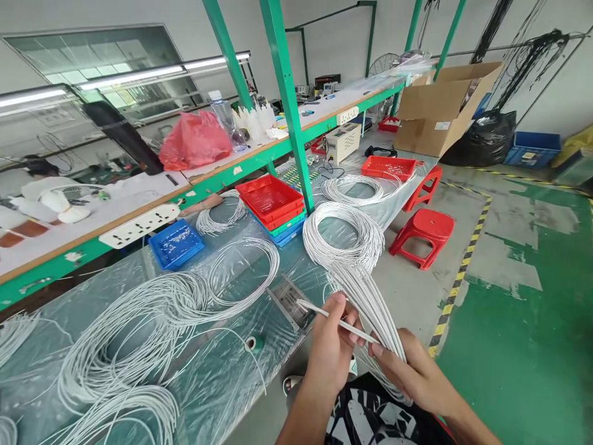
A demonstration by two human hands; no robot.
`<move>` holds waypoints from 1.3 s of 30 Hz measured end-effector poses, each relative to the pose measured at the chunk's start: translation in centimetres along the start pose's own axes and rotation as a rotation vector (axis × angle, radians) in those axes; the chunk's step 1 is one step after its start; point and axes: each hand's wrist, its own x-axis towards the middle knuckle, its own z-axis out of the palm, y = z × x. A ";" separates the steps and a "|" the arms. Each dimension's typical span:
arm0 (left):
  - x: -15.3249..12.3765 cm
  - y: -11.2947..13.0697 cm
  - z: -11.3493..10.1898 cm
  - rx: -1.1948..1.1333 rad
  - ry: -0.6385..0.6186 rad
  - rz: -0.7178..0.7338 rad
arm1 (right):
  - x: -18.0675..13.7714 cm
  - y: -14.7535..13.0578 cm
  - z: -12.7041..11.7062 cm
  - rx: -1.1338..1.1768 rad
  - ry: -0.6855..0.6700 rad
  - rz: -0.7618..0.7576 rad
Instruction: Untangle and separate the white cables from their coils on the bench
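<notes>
My left hand (331, 343) is closed, pinching a few white cables (308, 305) between thumb and fingers, with their ends poking out to the left. My right hand (414, 374) is wrapped round a thick bundle of white cables (370, 296), its thumb against the strands that run to my left hand. The bundle slopes up to a coil of white cable (343, 235) at the table's edge. Just beyond my left hand, a flat metal plate (291, 301) lies on the table. How many strands each hand holds cannot be made out.
Large white cable coils (139, 334) spread over the film-covered table (222, 364) at left, near a green tape roll (253, 343). Red trays (270, 201) stand beside a green post (290, 105); a blue tray (176, 244) holds small white parts. Red stools (424, 235) stand right. Another person's arm (204, 205) reaches in.
</notes>
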 end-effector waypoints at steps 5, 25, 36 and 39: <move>-0.4 0.1 -0.4 0.051 0.015 0.019 | -0.2 0.2 0.9 0.013 0.038 0.011; -2.3 0.0 0.0 -0.164 0.043 0.126 | 0.0 0.6 1.0 -0.061 0.001 -0.050; -1.9 0.0 0.3 -0.001 0.184 0.132 | 0.1 0.5 1.5 -0.157 -0.035 -0.112; -1.9 -0.1 0.0 -0.009 0.201 0.132 | 0.1 0.5 1.5 -0.159 -0.032 -0.117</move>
